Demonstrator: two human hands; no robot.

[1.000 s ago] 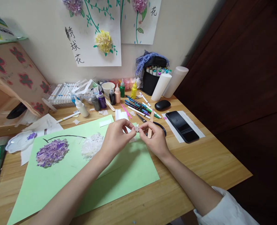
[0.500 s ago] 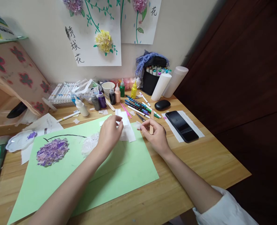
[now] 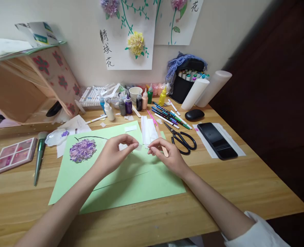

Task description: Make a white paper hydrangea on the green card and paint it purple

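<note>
My left hand (image 3: 113, 154) pinches a small white paper square (image 3: 139, 147) above the green paper sheet (image 3: 121, 181). My right hand (image 3: 167, 156) is closed round a wooden craft stick (image 3: 161, 141), and its fingertips sit close to the same paper square. A purple tissue flower (image 3: 82, 150) is stuck on the green sheet to the left. A white tissue cluster beside it is mostly hidden behind my left hand. White paper strips (image 3: 148, 129) lie just beyond my hands.
Black scissors (image 3: 182, 139), a dark phone (image 3: 217, 140) on white paper, and several markers (image 3: 169, 115) lie to the right. Paint bottles (image 3: 131, 103), a marker case (image 3: 184, 85) and white rolls (image 3: 205, 91) line the wall. A palette (image 3: 13, 159) and brush (image 3: 38, 156) lie at the left.
My left hand came back from the paper strips with a small white square and now meets my right hand. The view has shifted left, showing the palette.
</note>
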